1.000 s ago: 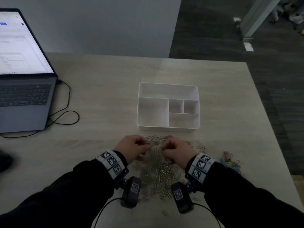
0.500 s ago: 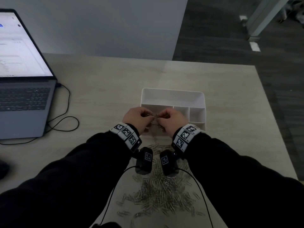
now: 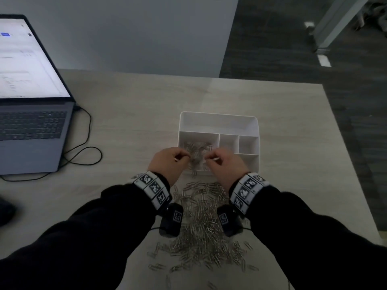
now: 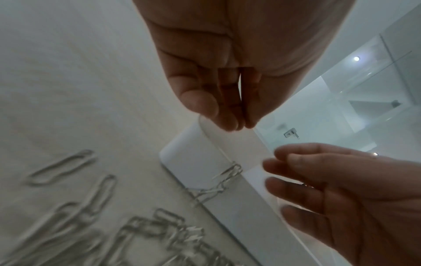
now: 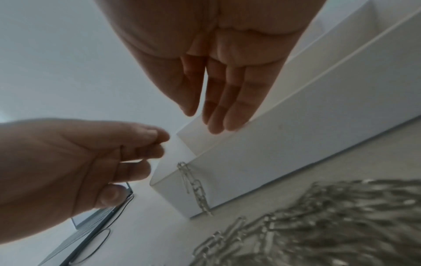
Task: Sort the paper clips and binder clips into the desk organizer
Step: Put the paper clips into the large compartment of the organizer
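Note:
The white desk organizer (image 3: 217,121) stands mid-table. Silver paper clips (image 3: 196,148) lie in its large near-left compartment, and a short chain of clips (image 3: 193,172) hangs over the front wall, also seen as the hanging chain (image 5: 193,187). My left hand (image 3: 186,156) and right hand (image 3: 208,160) hover over that compartment, a little apart. The left hand (image 4: 237,126) has straight fingers with the tips close together and nothing between them. The right hand (image 5: 200,120) has straight fingers and holds nothing. A big pile of paper clips (image 3: 205,227) lies between my wrists. No binder clips show.
An open laptop (image 3: 31,122) sits at the left, its black cable (image 3: 83,151) looping toward the middle. The table's right edge (image 3: 343,143) drops to dark floor. The organizer's three other compartments (image 3: 248,144) hold nothing.
Both hands lifted from the pile with a bunch of clips, moved forward over the organizer and let go; the clips now lie in the near-left compartment.

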The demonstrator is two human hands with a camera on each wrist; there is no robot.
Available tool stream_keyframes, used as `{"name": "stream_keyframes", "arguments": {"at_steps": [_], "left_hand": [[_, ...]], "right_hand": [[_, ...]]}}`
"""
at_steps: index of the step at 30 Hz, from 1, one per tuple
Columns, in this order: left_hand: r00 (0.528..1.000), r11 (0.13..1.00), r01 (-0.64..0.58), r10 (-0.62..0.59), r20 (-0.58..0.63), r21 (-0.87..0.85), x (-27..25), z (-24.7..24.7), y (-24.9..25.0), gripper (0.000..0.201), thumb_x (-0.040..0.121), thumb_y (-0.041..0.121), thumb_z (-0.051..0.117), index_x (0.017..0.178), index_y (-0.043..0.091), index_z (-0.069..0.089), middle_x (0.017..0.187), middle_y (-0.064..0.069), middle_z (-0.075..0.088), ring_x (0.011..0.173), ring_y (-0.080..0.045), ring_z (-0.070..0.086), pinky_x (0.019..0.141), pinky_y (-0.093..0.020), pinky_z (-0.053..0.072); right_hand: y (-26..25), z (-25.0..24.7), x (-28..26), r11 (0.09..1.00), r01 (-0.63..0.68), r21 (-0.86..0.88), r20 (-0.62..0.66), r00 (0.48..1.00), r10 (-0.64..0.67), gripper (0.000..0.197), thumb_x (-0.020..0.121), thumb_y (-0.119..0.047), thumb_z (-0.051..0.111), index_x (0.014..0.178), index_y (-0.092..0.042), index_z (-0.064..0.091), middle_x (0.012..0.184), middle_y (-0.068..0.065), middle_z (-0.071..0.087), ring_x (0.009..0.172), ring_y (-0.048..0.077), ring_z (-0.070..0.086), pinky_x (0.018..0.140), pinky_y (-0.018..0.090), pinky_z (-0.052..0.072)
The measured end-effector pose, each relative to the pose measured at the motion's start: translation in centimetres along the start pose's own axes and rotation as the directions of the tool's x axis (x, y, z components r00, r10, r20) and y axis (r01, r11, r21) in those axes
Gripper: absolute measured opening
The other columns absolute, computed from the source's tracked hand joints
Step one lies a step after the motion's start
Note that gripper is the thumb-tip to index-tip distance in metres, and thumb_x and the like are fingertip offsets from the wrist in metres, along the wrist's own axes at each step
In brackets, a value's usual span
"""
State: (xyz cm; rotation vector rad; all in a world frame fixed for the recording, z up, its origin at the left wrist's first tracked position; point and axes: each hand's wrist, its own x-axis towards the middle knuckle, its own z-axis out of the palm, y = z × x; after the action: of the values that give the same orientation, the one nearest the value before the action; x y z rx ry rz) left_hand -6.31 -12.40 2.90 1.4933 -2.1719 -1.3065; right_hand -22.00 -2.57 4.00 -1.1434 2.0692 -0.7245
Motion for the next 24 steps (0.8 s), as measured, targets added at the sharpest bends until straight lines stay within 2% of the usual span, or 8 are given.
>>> {"name": "stream_keyframes", "arguments": {"at_steps": [3, 6, 9, 12, 15, 18, 20, 24], "left_hand": [[0.996, 0.996, 0.092, -0.092, -0.017, -0.006, -2.3, 0.8, -2.4, 0.010, 0.082, 0.029, 0.061, 0.082, 0.024, 0.070, 0.070, 0.008, 0.068, 0.064, -0.013, 0.062, 0.068, -0.033, 0.057], [0.971, 0.952, 0.239, -0.229, 0.072, -0.193, -4.3, 2.6, -3.5, 0.010, 0.082, 0.021, 0.063, 0.077, 0.022, 0.071, 0.068, 0.005, 0.067, 0.061, -0.015, 0.063, 0.065, -0.039, 0.059], [0.947, 0.895, 0.314, -0.273, 0.169, -0.316, -5.3, 4.2, -2.7, 0.016, 0.086, 0.012, 0.061, 0.087, 0.025, 0.071, 0.067, 0.003, 0.062, 0.050, -0.009, 0.055, 0.056, -0.030, 0.053], [0.942, 0.895, 0.309, -0.242, 0.231, -0.323, -4.9, 5.1, -1.7, 0.026, 0.086, 0.017, 0.063, 0.110, 0.030, 0.065, 0.070, 0.002, 0.061, 0.054, -0.015, 0.053, 0.057, -0.032, 0.051], [0.930, 0.881, 0.334, -0.251, 0.267, -0.336, -4.3, 5.7, -1.1, 0.039, 0.082, 0.026, 0.065, 0.120, 0.028, 0.061, 0.075, 0.001, 0.063, 0.064, -0.018, 0.057, 0.059, -0.031, 0.049], [0.943, 0.892, 0.308, -0.240, 0.231, -0.330, -4.4, 5.6, -0.5, 0.035, 0.083, 0.022, 0.065, 0.118, 0.020, 0.065, 0.088, -0.002, 0.068, 0.077, -0.020, 0.062, 0.061, -0.031, 0.050], [0.961, 0.903, 0.258, -0.204, 0.187, -0.343, -4.5, 5.1, 0.1, 0.029, 0.084, 0.016, 0.062, 0.113, 0.018, 0.069, 0.085, -0.001, 0.067, 0.076, -0.020, 0.062, 0.059, -0.029, 0.050], [0.983, 0.879, 0.176, -0.137, 0.120, -0.443, -4.4, 3.5, 2.1, 0.022, 0.087, 0.014, 0.061, 0.103, 0.025, 0.070, 0.090, -0.001, 0.068, 0.080, -0.015, 0.062, 0.060, -0.028, 0.050]], "right_hand": [[1.8, -0.5, -3.0, 0.999, 0.014, 0.034, -0.034, 0.999, -0.013, 0.007, 0.089, -0.024, 0.061, 0.091, -0.023, 0.067, 0.082, -0.014, 0.061, 0.074, 0.003, 0.056, 0.071, 0.022, 0.048], [4.3, -0.6, -5.6, 0.997, -0.065, 0.042, -0.032, 0.997, 0.066, 0.007, 0.087, -0.024, 0.064, 0.082, -0.029, 0.066, 0.077, -0.013, 0.063, 0.065, -0.003, 0.056, 0.063, 0.016, 0.045], [6.4, -0.4, -7.4, 0.990, -0.138, 0.015, -0.029, 0.990, 0.139, 0.006, 0.086, -0.025, 0.065, 0.082, -0.030, 0.066, 0.076, -0.012, 0.064, 0.063, 0.001, 0.056, 0.067, 0.024, 0.049], [7.6, -0.3, -8.4, 0.986, -0.167, -0.005, -0.016, 0.986, 0.167, 0.005, 0.086, -0.023, 0.064, 0.086, -0.028, 0.066, 0.079, -0.008, 0.065, 0.071, 0.013, 0.062, 0.072, 0.026, 0.050], [8.4, -0.8, -9.1, 0.981, -0.193, -0.004, -0.039, 0.980, 0.193, 0.007, 0.087, -0.022, 0.063, 0.091, -0.024, 0.068, 0.081, -0.009, 0.063, 0.073, 0.013, 0.060, 0.071, 0.022, 0.044], [9.1, -1.4, -10.0, 0.978, -0.207, -0.013, -0.044, 0.977, 0.207, 0.007, 0.088, -0.023, 0.062, 0.092, -0.024, 0.068, 0.082, -0.008, 0.063, 0.073, 0.013, 0.059, 0.071, 0.022, 0.043], [9.5, -1.7, -10.6, 0.974, -0.226, -0.019, -0.048, 0.973, 0.225, 0.007, 0.088, -0.023, 0.062, 0.092, -0.024, 0.068, 0.079, -0.010, 0.062, 0.072, 0.013, 0.059, 0.071, 0.023, 0.044], [10.3, -2.3, -11.5, 0.965, -0.256, -0.054, -0.081, 0.965, 0.251, 0.005, 0.089, -0.024, 0.060, 0.090, -0.027, 0.064, 0.085, -0.006, 0.063, 0.076, 0.014, 0.060, 0.072, 0.025, 0.047]]}}
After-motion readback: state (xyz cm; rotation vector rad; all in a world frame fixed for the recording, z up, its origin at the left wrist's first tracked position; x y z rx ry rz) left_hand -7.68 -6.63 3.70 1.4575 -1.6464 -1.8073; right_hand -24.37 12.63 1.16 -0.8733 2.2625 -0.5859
